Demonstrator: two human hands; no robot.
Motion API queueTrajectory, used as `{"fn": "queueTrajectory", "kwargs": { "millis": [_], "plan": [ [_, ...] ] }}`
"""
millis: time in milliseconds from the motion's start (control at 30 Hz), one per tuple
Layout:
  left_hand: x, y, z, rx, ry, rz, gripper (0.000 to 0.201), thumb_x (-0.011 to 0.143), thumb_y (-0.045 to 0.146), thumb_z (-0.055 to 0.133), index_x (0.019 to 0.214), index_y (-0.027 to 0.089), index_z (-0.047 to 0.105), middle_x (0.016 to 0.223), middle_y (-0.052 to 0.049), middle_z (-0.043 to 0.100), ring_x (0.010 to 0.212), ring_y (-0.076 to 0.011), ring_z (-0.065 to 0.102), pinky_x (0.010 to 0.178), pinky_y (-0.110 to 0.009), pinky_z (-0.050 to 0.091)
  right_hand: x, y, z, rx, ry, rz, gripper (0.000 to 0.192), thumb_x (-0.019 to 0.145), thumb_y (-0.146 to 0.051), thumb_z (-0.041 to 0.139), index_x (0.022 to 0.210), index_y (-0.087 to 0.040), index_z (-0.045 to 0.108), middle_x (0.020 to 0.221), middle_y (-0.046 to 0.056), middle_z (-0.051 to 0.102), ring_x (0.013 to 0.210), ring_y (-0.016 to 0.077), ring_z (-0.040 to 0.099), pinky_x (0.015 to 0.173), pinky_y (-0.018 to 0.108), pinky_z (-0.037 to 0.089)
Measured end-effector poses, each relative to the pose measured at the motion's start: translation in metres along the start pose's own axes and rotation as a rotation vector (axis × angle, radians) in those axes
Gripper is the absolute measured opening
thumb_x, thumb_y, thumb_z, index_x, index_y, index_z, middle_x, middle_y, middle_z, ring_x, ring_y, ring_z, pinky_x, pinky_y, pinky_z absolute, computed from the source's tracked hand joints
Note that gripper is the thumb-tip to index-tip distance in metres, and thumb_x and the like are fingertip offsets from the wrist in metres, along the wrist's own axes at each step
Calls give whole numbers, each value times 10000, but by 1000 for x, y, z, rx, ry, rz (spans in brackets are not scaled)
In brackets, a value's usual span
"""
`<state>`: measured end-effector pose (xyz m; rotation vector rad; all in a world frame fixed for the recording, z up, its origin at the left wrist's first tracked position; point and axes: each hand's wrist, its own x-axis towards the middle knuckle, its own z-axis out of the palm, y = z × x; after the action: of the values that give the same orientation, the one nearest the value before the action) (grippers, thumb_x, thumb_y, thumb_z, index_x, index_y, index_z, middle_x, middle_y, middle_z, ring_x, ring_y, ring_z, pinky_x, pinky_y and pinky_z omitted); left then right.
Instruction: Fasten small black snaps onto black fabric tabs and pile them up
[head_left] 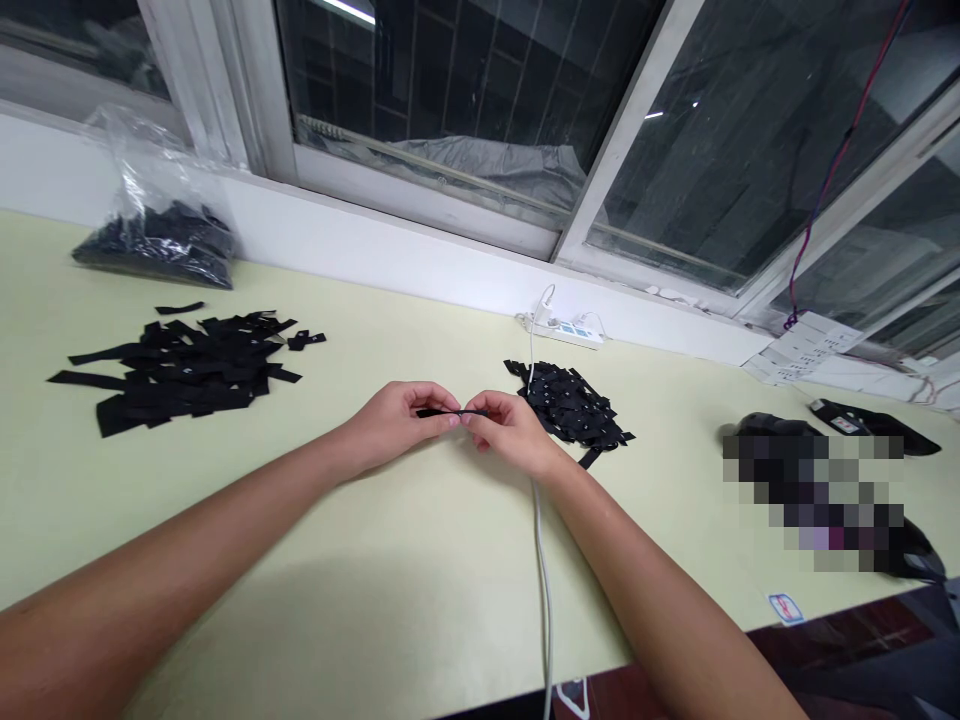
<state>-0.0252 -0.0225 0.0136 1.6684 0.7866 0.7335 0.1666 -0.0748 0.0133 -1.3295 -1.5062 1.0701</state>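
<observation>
black strip point(429, 412), pinched by the left hand point(390, 425) at nine o'clock and the right hand point(516, 430) at three over the tabletop point(360, 600), looks light, soft and bendy, so close-set fingertip holds near its middle should suit.

a pale green table point(360, 600) carries loose black strips point(196, 368) at left, a tighter black heap point(576, 405) right of centre, a clear bag point(176, 240) far left, a white power strip point(574, 333) at the far edge, partly blurred dark items point(780, 427) at right and a small label point(785, 608) near right.
</observation>
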Motion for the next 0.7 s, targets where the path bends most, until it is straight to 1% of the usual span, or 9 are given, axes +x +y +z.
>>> {"fn": "queueTrajectory", "kwargs": {
  "millis": [167, 233, 300, 367, 433, 500, 567, 633, 700],
  "plan": [
    [0, 0, 0, 22, -28, -14, 275, 776, 434, 718, 908, 193, 730, 922, -46, 711, 858, -180, 634, 761, -286, 486, -1, 0, 2, 1, 30, -4, 196, 782, -374, 665, 827, -188, 620, 679, -18, 581, 558, 109, 528, 566, 261, 467],
    [0, 1, 0, 43, -42, -18, 282, 785, 452, 704, 877, 187, 730, 861, -39, 698, 800, -172, 619, 712, -277, 475, 0, 1, 2, -17, 32, -10, 203, 786, -384, 658, 835, -190, 625, 716, -5, 599, 582, 115, 532, 587, 276, 483],
    [-1, 2, 0, 45, -40, -23, 305, 780, 476, 702, 853, 181, 724, 791, -32, 675, 745, -167, 604, 671, -275, 466, 0, 2, 3, -82, 73, -45, 223, 789, -398, 657, 877, -194, 634, 767, 12, 617, 643, 135, 552, 613, 288, 493],
    [-1, 2, 0, 45, -22, -34, 325, 773, 495, 704, 843, 178, 721, 745, -29, 659, 713, -168, 595, 654, -279, 464, -1, 2, 2, -192, 184, -138, 260, 773, -390, 685, 947, -202, 636, 875, 37, 637, 748, 160, 575, 666, 302, 503],
    [-1, 1, -1, 54, -2, -43, 324, 778, 496, 701, 851, 181, 726, 734, -31, 661, 706, -169, 596, 664, -289, 468, -1, 1, 2, -322, 317, -272, 279, 753, -349, 721, 983, -212, 641, 973, 56, 642, 848, 181, 581, 756, 329, 506],
    [-1, 0, -1, 62, 11, -38, 302, 793, 479, 690, 863, 188, 734, 756, -35, 677, 717, -171, 603, 691, -298, 475, -3, -3, 2, -438, 371, -380, 181, 770, -300, 718, 925, -220, 668, 967, 58, 656, 894, 196, 586, 837, 356, 488],
    [-1, -1, -1, 67, 17, -19, 278, 806, 457, 675, 864, 193, 741, 785, -40, 695, 733, -174, 614, 712, -305, 482, -5, -6, 4, -507, 325, -424, 39, 819, -255, 671, 842, -232, 693, 890, 46, 684, 891, 201, 601, 864, 364, 472],
    [-1, 0, -1, 88, 23, -1, 269, 805, 445, 669, 854, 192, 748, 795, -45, 706, 741, -183, 621, 707, -308, 484, -7, -9, 6, -534, 251, -418, 97, 855, -219, 620, 826, -245, 709, 858, 30, 713, 871, 198, 616, 848, 355, 470],
    [-2, 1, -1, 119, 37, 10, 256, 799, 429, 669, 843, 193, 756, 782, -45, 711, 740, -189, 622, 685, -301, 478, -8, -9, 9, -550, 209, -395, 138, 867, -207, 592, 870, -257, 720, 880, 15, 734, 847, 192, 625, 815, 342, 471]
  ]
}}
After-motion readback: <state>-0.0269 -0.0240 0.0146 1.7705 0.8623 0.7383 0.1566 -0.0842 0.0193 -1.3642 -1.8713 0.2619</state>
